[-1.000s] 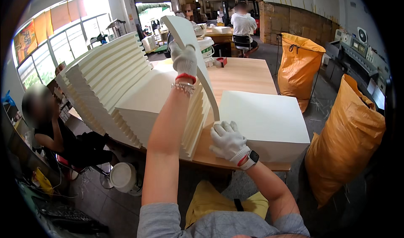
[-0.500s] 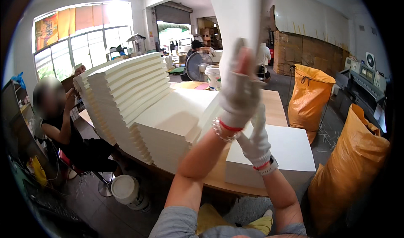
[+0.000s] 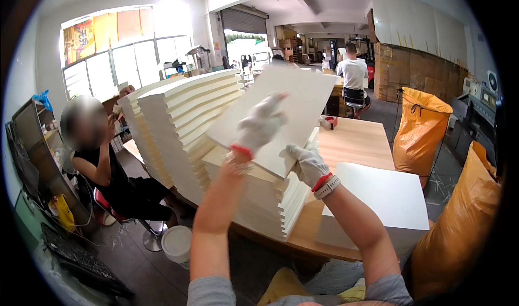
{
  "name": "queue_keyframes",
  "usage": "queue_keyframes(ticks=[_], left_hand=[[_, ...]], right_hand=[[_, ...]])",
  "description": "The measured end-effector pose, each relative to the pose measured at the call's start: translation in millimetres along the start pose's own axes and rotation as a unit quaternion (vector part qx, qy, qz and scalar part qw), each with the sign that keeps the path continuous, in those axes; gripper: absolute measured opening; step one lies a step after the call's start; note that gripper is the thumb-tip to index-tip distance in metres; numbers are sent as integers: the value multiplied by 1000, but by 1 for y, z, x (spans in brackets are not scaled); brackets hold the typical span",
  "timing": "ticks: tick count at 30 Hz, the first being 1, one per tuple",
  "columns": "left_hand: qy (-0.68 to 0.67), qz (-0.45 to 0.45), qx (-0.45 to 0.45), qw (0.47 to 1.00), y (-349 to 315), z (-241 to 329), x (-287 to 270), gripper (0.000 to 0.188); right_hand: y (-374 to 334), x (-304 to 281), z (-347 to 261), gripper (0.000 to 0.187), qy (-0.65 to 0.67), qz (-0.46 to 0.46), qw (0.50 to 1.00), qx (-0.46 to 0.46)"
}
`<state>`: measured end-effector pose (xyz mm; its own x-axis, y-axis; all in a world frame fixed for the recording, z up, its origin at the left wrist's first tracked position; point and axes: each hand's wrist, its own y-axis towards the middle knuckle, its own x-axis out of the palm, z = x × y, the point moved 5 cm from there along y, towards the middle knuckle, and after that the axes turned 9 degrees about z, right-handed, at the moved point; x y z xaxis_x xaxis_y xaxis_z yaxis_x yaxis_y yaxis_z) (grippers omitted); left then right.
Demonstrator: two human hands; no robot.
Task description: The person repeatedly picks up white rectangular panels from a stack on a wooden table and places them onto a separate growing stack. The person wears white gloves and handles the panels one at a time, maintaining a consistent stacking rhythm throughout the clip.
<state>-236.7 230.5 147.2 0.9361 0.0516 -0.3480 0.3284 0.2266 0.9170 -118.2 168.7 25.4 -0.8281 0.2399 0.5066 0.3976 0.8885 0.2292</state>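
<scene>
A sheaf of white paper [image 3: 311, 98] slants over a short stack of offset paper layers [image 3: 294, 206] on the table. My left hand [image 3: 262, 123], in a white knitted glove, lies across the sheaf's upper face with fingers stretched out, slightly blurred. At the sheaf's near right corner, my right hand [image 3: 308, 165], also gloved, grips the edge with the thumb on top; its other fingers are partly hidden. To the left rises a tall stack of paper in stepped layers [image 3: 184, 117]. Another block of white paper [image 3: 381, 192] sits right of my right hand.
The wooden table [image 3: 351, 144] carries a small red object [image 3: 328, 123] farther back. Orange sacks [image 3: 419, 130] stand at the right. A seated person [image 3: 102, 160] is at the left, near a white bucket [image 3: 177, 245]. Another person [image 3: 354, 71] sits farther off.
The sheaf was held upright and high; it has swung down to the left and now tilts over the short stack. Both hands moved lower, and the view turned a little left.
</scene>
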Motion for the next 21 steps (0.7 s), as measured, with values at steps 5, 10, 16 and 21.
queue_keyframes(ticks=[5, 10, 16, 21], left_hand=[[308, -150, -277, 898, -108, -124, -96, 43], [155, -134, -273, 940, -148, -147, -117, 40], [55, -80, -361, 928, -162, -159, -124, 40], [34, -90, -378, 921, -165, -186, -129, 40]], right_hand=[[-20, -6, -12, 59, -274, -19, 961, 14], [-54, -8, -17, 87, -592, -65, 770, -230], [-57, 13, -6, 77, -638, -82, 732, -226], [-58, 16, -4, 72, -624, -67, 737, -249]])
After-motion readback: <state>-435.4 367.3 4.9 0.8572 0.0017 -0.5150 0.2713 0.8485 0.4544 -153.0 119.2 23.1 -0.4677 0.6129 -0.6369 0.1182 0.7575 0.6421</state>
